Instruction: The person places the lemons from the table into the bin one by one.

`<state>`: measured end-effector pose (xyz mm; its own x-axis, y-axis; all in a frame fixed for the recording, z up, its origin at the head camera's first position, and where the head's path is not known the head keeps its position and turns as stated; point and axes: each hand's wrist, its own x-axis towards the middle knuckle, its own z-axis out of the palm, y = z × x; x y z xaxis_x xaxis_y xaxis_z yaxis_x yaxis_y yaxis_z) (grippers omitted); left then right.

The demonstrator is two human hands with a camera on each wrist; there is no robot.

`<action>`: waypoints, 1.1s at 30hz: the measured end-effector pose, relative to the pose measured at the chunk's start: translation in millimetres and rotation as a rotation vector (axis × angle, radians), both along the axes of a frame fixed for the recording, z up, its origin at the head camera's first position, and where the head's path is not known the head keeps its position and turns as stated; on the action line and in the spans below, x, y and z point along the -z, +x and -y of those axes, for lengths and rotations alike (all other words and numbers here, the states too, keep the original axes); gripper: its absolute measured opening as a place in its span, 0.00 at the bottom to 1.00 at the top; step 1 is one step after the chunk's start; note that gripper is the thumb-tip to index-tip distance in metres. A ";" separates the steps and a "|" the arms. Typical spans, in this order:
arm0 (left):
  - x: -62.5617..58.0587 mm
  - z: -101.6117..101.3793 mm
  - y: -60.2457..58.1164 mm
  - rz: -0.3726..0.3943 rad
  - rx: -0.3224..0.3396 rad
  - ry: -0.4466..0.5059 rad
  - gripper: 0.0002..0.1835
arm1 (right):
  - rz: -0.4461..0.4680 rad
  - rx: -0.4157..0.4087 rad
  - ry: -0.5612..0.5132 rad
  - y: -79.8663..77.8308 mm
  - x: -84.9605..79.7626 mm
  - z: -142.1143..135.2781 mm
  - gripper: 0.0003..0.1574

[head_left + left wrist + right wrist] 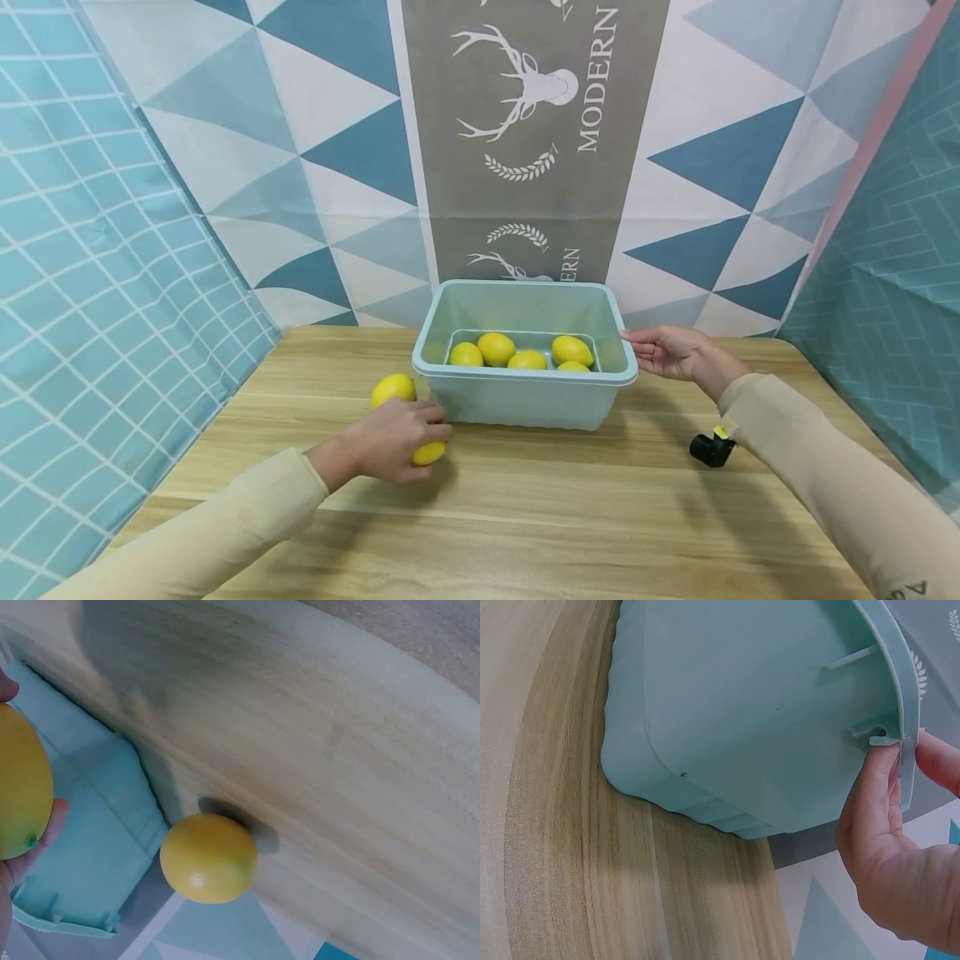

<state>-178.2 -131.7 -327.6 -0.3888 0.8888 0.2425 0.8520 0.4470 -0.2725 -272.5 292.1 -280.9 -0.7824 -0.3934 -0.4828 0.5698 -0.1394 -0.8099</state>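
Note:
A pale green plastic bin [517, 400] stands on the wooden table, with several lemons [497, 348] lying on its floor. My left hand [397, 437] grips a lemon [22, 780] in front of the bin's left side, fingers curled over it. Another lemon [208, 858] rests on the table just behind that hand, close to the bin's left end. At the opposite end my right hand [892, 840] pinches the bin's rim [909, 697], thumb on one side and fingers tucked beneath the lip.
A small black object [711, 450] with a yellow-green mark lies on the table [510, 517] by the right forearm. Behind the bin hangs a patterned cloth [360, 167] with triangles and a deer head. Blue tiled sheets [97, 250] flank both sides.

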 end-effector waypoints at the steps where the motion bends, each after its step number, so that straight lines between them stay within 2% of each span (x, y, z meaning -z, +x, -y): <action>1: -0.8 -0.6 0.3 -0.002 0.000 -0.003 0.12 | 0.000 -0.004 -0.003 -0.1 0.1 -0.1 0.15; 10: -9.9 -5.2 4.8 0.033 -0.001 -0.043 0.13 | 0.010 0.007 -0.002 0.4 0.7 -0.6 0.15; 19: -31.4 -16.2 7.9 0.159 -0.062 -0.121 0.12 | 0.000 0.006 -0.010 0.2 1.2 -1.1 0.13; 33: -46.0 -22.6 7.8 0.132 -0.045 -0.100 0.12 | -0.004 0.008 0.000 0.9 1.5 -0.8 0.13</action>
<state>-170.4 -109.1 -281.7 -0.4517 0.8869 0.0974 0.8630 0.4620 -0.2044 -271.6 293.0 -282.4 -0.7877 -0.3868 -0.4795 0.5652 -0.1441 -0.8123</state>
